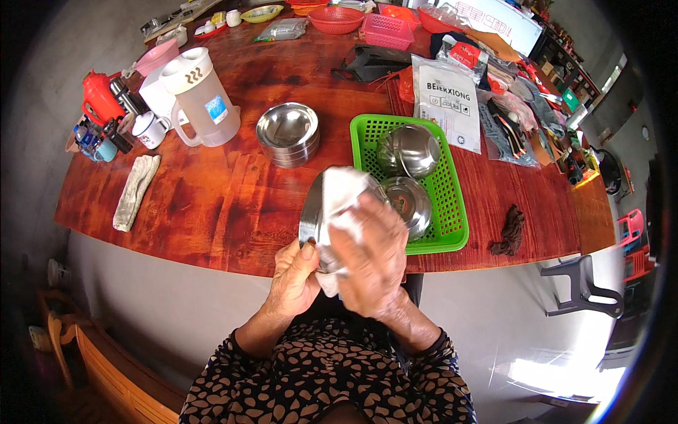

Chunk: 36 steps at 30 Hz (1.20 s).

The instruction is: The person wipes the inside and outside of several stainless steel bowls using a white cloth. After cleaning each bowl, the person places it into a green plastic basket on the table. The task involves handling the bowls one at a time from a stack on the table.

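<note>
Left grip (293, 279) pinches a steel bowl (308, 213) over the bench's near edge (212, 266), likely light, slippery, best rim-held; right grip (374, 258), half-curled, presses white cloth (342, 186).

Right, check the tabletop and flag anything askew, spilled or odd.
One thing looks stray: a crumpled brown cloth right of the green basket, bunched alone near the front of the table. No spill or damage stands out.

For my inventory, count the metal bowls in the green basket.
2: the far bowl and the near bowl, both inside the green basket, the latter partly behind the right hand. More may be hidden.
</note>
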Available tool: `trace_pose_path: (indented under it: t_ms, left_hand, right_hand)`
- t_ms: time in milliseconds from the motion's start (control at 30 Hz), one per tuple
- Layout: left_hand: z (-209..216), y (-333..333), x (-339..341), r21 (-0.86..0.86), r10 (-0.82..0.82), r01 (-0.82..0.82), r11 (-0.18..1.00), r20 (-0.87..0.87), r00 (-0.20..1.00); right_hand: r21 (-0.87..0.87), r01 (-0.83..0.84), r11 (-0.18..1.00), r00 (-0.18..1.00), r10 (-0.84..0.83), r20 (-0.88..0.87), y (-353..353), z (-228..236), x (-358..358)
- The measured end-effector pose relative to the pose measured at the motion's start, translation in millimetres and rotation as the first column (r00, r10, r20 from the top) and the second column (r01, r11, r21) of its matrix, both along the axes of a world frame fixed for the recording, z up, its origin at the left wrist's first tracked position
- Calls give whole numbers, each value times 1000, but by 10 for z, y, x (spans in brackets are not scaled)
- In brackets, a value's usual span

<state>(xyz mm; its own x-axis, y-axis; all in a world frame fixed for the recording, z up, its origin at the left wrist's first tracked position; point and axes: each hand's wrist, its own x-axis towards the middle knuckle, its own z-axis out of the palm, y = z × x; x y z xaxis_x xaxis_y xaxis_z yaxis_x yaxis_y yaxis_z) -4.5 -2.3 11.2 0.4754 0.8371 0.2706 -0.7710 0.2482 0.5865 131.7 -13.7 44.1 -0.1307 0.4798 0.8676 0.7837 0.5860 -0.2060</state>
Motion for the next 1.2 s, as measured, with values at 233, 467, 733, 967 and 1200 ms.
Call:
trace_pose_path:
  t_ms: [233,467,733,967,1200]
  left_hand:
    - [41,-78,-44,83,95,-76,994,-271,958]
    - [-34,-127,-158,86,10,9,996,-216,976]
    - [-164,21,-148,-79,-122,140,987,199,972]
    - [174,51,125,-14,206,-208,978,-70,976]
    - [148,39,243,131,357,-338,932,-169,919]
  right_hand:
    - [-138,-11,990,1000,14,26,-78,300,-5]
    - [-475,-373,797,718,-77,-692,-37,466,312]
    - [-2,-673,739,-138,-128,-982,-19,-23,280]
    - [-38,-434,900,68,-9,-998,-26,18,316]
    - [-253,-125,959,501,-159,-851,-55,59,132]
